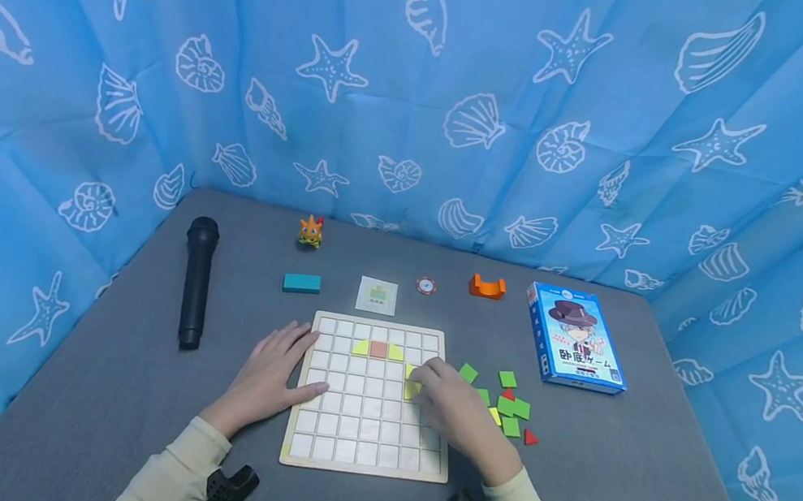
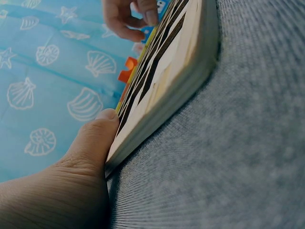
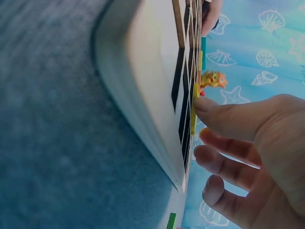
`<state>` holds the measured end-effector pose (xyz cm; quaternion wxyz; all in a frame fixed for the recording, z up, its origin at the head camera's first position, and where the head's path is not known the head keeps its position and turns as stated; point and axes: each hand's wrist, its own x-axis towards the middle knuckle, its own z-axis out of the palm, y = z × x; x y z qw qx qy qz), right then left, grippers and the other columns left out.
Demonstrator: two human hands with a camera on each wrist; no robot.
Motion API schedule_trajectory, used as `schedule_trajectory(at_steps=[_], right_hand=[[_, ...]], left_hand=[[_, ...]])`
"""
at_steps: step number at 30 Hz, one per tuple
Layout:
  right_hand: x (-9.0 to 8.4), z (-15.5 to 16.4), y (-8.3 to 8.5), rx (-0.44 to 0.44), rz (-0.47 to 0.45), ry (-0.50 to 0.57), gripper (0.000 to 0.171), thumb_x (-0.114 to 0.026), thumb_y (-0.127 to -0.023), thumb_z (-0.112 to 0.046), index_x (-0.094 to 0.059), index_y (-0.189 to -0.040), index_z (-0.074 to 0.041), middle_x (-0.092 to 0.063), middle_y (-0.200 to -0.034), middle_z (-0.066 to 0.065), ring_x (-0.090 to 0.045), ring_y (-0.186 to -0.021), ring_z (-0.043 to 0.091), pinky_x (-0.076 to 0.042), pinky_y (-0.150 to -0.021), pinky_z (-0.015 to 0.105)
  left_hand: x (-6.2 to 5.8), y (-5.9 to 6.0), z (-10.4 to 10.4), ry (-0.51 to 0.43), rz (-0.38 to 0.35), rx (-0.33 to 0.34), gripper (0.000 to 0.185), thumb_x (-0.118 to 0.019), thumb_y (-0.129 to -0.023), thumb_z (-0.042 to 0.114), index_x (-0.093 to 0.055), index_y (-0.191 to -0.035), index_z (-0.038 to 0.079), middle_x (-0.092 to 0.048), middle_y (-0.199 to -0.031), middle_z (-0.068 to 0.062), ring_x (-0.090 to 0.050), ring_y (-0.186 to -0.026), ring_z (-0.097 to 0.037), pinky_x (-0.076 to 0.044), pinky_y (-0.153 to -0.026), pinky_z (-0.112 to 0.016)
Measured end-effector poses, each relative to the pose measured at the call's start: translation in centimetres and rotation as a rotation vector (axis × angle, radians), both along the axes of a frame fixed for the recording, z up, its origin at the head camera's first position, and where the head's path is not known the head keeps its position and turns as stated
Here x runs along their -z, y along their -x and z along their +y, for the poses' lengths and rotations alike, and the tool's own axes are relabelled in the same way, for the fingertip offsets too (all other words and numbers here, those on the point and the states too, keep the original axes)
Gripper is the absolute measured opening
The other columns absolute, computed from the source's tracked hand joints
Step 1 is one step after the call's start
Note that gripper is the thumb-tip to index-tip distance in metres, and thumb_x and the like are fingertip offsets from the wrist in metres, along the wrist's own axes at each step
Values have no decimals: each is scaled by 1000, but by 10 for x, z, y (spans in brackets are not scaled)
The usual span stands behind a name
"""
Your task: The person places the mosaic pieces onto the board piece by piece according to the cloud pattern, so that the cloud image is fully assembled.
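A: Where to look first?

B: At the yellow tile (image 1: 412,393) under the fingers of the right hand (image 1: 454,409). On the gridded board (image 1: 364,469), one column in from the right-hand one, across the third and fourth rows from the far edge. Cannot tell whether one long tile or two abutting, being partly covered.

A: And both hands?

B: Released on the left: see the left hand (image 1: 270,380) resting with fingers spread along the board's left edge. On the right, see the thumb (image 3: 206,106) touching the tile, with bent fingers close by. Cannot tell whether pinching or merely pressing.

A: How best to go about seating it?

B: Keep the left hand steady, to stop the board from sliding on the table (image 1: 591,474). Square the tile to the grid lines first, then press down at its middle. Lift straight up afterwards; probably thin, so easily skewed by a sideways brush.

A: Pointing which way?

B: Lengthwise from near to far, roughly parallel to the board's right side, with the far end towards the curtain (image 1: 384,134). Compare with the row of yellow pieces (image 1: 360,348) flanking the red square (image 1: 378,350): running crosswise instead. Cannot tell about any curved corner under the fingers.
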<state>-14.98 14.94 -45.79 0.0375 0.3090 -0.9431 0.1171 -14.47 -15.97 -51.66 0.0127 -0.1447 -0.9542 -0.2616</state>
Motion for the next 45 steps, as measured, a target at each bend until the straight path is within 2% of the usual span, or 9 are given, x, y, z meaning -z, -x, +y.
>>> schedule_trajectory(at_steps=[6, 12, 16, 20, 25, 29, 35, 40, 45], right_hand=[[-6, 12, 0, 59, -31, 16, 38, -77, -82, -16, -63, -117, -14, -62, -109, -1, -59, -92, 10, -55, -81, 28], [-20, 45, 3, 200, -51, 9, 37, -73, -85, -13, -60, -120, -8, -63, -108, 5, -62, -94, 16, -56, -79, 37], [-27, 68, 1, 282, -120, -8, 32, -72, -85, -11, -62, -115, -7, -63, -106, 6, -62, -92, 18, -56, -79, 40], [-33, 83, -4, 331, -238, -63, 20, -71, -85, -10, -66, -105, -9, -63, -97, 3, -59, -82, 14, -55, -73, 37], [-32, 90, -10, 349, -367, -108, 21, -72, -84, -8, -66, -104, -10, -59, -91, 0, -51, -74, 12, -50, -65, 31], [-27, 92, -11, 355, -411, -106, 25, -73, -83, -7, -65, -107, -11, -56, -87, -1, -48, -71, 12, -45, -61, 29], [-18, 91, -9, 375, -413, -103, 23, -73, -84, -10, -62, -104, -14, -53, -80, -4, -47, -66, 11, -41, -57, 25], [-13, 87, -6, 404, -425, -100, 20, -74, -85, -20, -60, -98, -14, -51, -74, -3, -46, -63, 11, -40, -53, 24], [-13, 86, -8, 392, -406, -103, 23, -75, -82, -29, -59, -89, -14, -50, -73, -4, -46, -63, 10, -39, -53, 24]], left_hand=[[0, -1, 0, -3, 0, -4, 88, -55, -83, 69, -33, -150, 16, -31, -154, -10, -21, -145, -31, -19, -113, -57], [-1, -2, 0, -6, -1, -6, 88, -55, -83, 69, -33, -150, 16, -31, -154, -10, -21, -145, -31, -19, -113, -57], [-1, -3, 0, -10, 2, -10, 88, -55, -83, 69, -33, -150, 16, -31, -154, -10, -21, -145, -31, -18, -113, -57], [-2, -3, -1, -9, 2, -8, 87, -55, -83, 69, -34, -150, 16, -31, -154, -10, -21, -145, -31, -18, -113, -57], [-3, -3, -2, -12, 12, -8, 87, -55, -84, 68, -33, -150, 16, -31, -154, -10, -21, -145, -31, -19, -113, -57], [-2, -2, -3, -10, 19, -8, 87, -55, -84, 68, -33, -150, 16, -31, -154, -10, -21, -145, -31, -18, -114, -56], [-1, -1, -2, 0, 20, -1, 87, -53, -84, 69, -33, -150, 16, -31, -154, -10, -21, -145, -31, -18, -114, -56], [-1, 0, -1, 4, 20, 1, 87, -54, -84, 68, -33, -150, 16, -31, -154, -10, -21, -145, -31, -18, -114, -56], [0, 0, -1, 7, 16, 8, 87, -54, -84, 68, -32, -150, 16, -30, -154, -10, -21, -145, -31, -18, -114, -56]])
